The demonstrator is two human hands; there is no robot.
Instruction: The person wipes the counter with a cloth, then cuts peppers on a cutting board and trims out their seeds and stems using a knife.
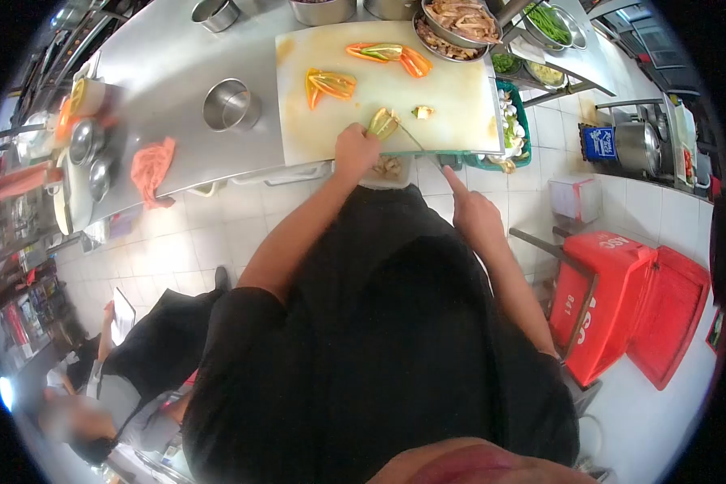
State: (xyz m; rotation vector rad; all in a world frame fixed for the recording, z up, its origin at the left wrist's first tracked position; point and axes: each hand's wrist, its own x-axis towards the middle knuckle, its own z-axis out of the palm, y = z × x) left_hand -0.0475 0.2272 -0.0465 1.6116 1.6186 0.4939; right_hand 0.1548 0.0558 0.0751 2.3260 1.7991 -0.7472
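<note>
My left hand (356,149) is closed on a yellow-green piece of bell pepper (382,123) near the front edge of the white cutting board (315,133). In my right hand (476,214) is a knife (421,145), its thin blade reaching over the board's edge with the tip beside that piece. The index finger lies stretched along the knife. A small pepper core (422,111) rests to the right of the blade. Cut orange pepper pieces (329,85) lie at the board's left, and more orange and green pieces (391,56) lie farther back.
A steel pot (231,105) and a pink cloth (152,171) sit left on the steel counter. Bowls of sliced meat (462,20) stand at the board's back right. Below is a green crate (523,129). A red bin (601,294) stands right; another person (157,347) is behind left.
</note>
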